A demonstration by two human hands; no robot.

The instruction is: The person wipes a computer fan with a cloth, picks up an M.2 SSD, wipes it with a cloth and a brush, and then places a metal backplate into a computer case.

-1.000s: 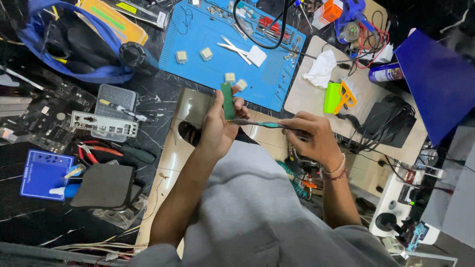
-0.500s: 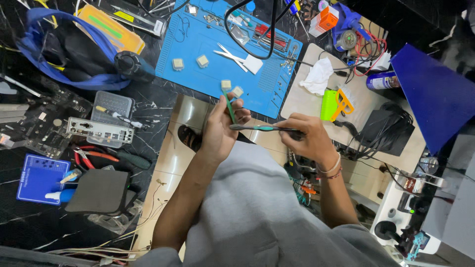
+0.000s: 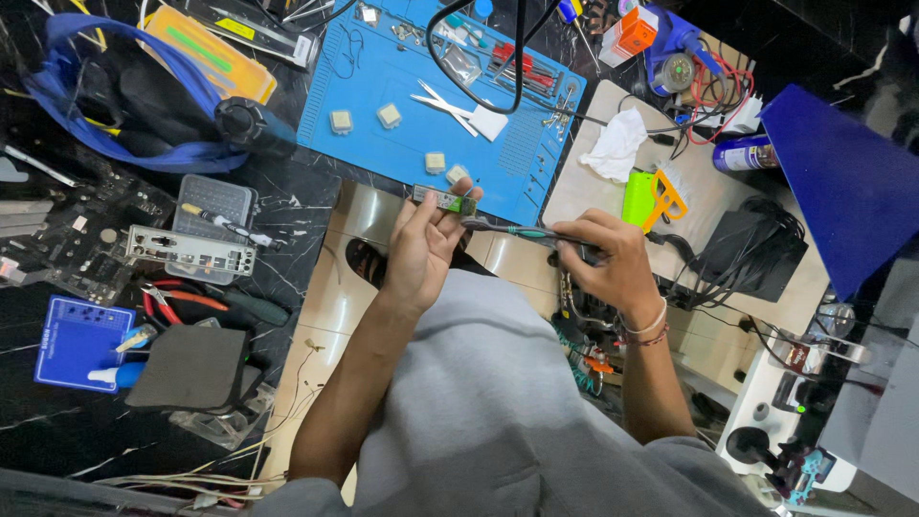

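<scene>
My left hand (image 3: 421, 251) pinched a small green circuit board (image 3: 444, 200) while my right hand (image 3: 613, 263) gripped a brush (image 3: 517, 231), its head touching the board.

Left arm: bare, rising from lower left toward centre, elbow bent, forearm slanted up and to the right.
Left wrist: slightly flexed, back of hand toward the camera.
Left hand (image 3: 421, 251): raised before the chest, fingers curled, thumb and fingertips pinched in a closed grip at the top of the hand.
Right arm: bare, coming up from lower right, forearm nearly upright, elbow low beside the torso.
Right wrist: banded with thin bracelets, bent inward toward the left hand.
Right hand (image 3: 613, 263): knuckles up, fingers wrapped in a closed grip, thumb tucked along the side.
Spacing: hands near each other at the same height, not touching.
</scene>
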